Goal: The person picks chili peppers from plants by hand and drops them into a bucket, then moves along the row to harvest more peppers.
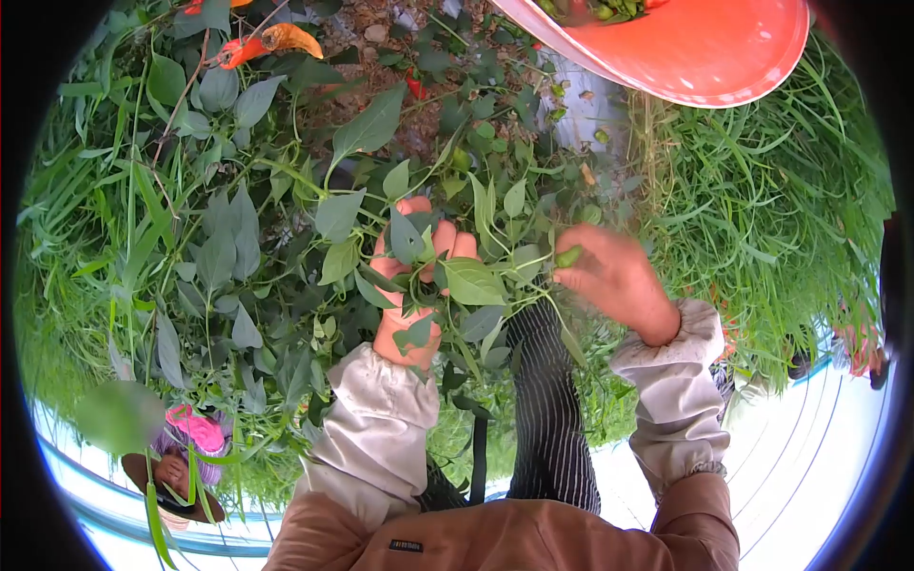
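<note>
Pinching a small green pepper [568, 256] between thumb and fingertips of the right hand [614, 273], just beside the leafy plant [474, 280] and well apart from the red bucket [719, 59] at upper right, with green peppers [609, 10] inside. Curling the left hand [388, 268] among the plant's foliage, with bent fingers [464, 247] partly covered by leaves [369, 124]; cannot tell whether closed on anything.

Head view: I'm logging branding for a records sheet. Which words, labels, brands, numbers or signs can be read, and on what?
Small dark rectangular label on the brown cloth garment: faint marks, too small and blurred to read.
Red-orange container with a curved rim: no lettering shows.
No words, brands, numbers or signs can be read anywhere.
</note>
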`<state>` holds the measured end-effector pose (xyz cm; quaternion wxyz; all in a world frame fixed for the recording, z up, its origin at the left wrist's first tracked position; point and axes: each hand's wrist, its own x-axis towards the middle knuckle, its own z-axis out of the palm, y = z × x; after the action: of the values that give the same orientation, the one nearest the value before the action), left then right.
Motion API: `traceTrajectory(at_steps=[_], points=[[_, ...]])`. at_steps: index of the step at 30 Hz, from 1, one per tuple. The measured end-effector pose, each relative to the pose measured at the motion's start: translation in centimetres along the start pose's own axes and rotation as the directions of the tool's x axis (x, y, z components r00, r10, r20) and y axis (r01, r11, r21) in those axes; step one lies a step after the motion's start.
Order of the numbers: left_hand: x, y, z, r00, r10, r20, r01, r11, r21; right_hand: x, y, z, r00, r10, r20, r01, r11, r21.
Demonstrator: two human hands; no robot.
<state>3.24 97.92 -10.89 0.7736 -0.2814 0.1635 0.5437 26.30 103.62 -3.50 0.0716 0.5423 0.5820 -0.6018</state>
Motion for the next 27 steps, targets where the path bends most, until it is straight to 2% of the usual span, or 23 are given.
traceTrajectory(at_steps=[1,2,4,5,6,7,9,10,11,12,13,14,15,17,19,20,22,24,26,27], points=[[-0.2,0.0,0.3,0.988,0.037,-0.149,-0.036,0.999,0.016,-0.1,1.0,-0.3,0.993,0.117,-0.027,-0.103,0.946,0.308],[-0.1,0.0,0.5,0.989,0.046,-0.143,-0.044,0.999,0.019,0.0,2.0,-0.8,0.972,0.234,-0.013,-0.183,0.79,0.586],[0.1,0.3,0.7,0.995,0.083,-0.053,-0.064,0.952,0.299,0.9,3.9,-2.4,0.882,0.439,-0.17,-0.133,0.577,0.806],[-0.1,0.4,0.4,0.998,0.039,-0.055,-0.032,0.992,0.12,1.7,5.5,-2.8,0.885,0.434,-0.169,-0.131,0.58,0.804],[-0.3,0.2,0.6,0.998,0.043,-0.051,-0.037,0.992,0.122,2.7,7.6,-2.8,0.847,0.463,-0.262,0.024,0.459,0.888],[-0.6,-0.2,0.9,0.953,0.112,-0.281,-0.06,0.98,0.187,3.6,7.6,-2.7,0.793,0.505,-0.342,0.19,0.328,0.925],[-0.7,0.3,0.4,0.832,0.164,-0.529,0.017,0.947,0.319,6.2,4.9,-1.6,0.836,0.442,-0.326,0.158,0.375,0.914],[-0.1,-0.2,0.4,0.758,0.314,-0.572,-0.003,0.878,0.478,7.4,3.3,-0.6,0.868,0.398,-0.297,0.117,0.419,0.901],[0.0,-0.3,0.1,0.7,0.34,-0.628,-0.007,0.882,0.471,8.8,3.1,0.0,0.949,0.256,-0.182,0.06,0.422,0.905],[0.1,-0.3,-0.2,0.639,0.362,-0.679,-0.01,0.886,0.463,10.7,1.9,0.6,0.964,0.236,-0.121,-0.015,0.504,0.864],[0.4,-0.4,-0.1,0.64,0.366,-0.676,-0.013,0.885,0.466,13.0,0.5,1.6,0.974,0.217,-0.063,-0.077,0.582,0.809],[0.6,-0.4,0.2,0.585,0.411,-0.699,-0.016,0.868,0.497,15.3,-0.5,2.5,0.977,0.209,-0.044,-0.125,0.725,0.677],[0.7,-0.4,0.5,0.525,0.456,-0.718,-0.018,0.85,0.526,18.2,-0.6,3.9,0.989,0.117,-0.089,-0.053,0.849,0.526],[0.4,-0.3,1.2,0.507,0.448,-0.737,0.015,0.85,0.527,23.9,0.3,6.5,0.959,0.052,-0.279,-0.004,0.985,0.171],[-0.1,-0.2,1.1,0.497,0.413,-0.764,0.039,0.868,0.495,27.9,0.4,7.1,0.911,0.169,-0.377,-0.182,0.983,0.0],[-0.2,-0.3,0.9,0.493,0.419,-0.763,0.032,0.867,0.497,30.3,2.4,8.0,0.879,0.066,-0.473,-0.171,0.968,-0.183],[-0.1,-0.3,0.7,0.489,0.458,-0.743,-0.027,0.859,0.512,32.8,4.2,8.2,0.933,0.186,-0.309,-0.261,0.94,-0.221],[-0.3,0.1,0.5,0.464,0.462,-0.756,-0.029,0.861,0.508,32.6,5.1,8.3,0.942,0.121,-0.312,-0.197,0.954,-0.226],[-0.5,0.3,-0.5,0.579,0.451,-0.679,-0.047,0.85,0.525,31.1,5.1,8.1,0.945,0.06,-0.323,-0.142,0.961,-0.236],[-0.6,0.3,-0.7,0.578,0.448,-0.682,-0.051,0.854,0.518,29.7,4.8,8.0,0.899,0.095,-0.428,-0.106,0.994,0.0]])
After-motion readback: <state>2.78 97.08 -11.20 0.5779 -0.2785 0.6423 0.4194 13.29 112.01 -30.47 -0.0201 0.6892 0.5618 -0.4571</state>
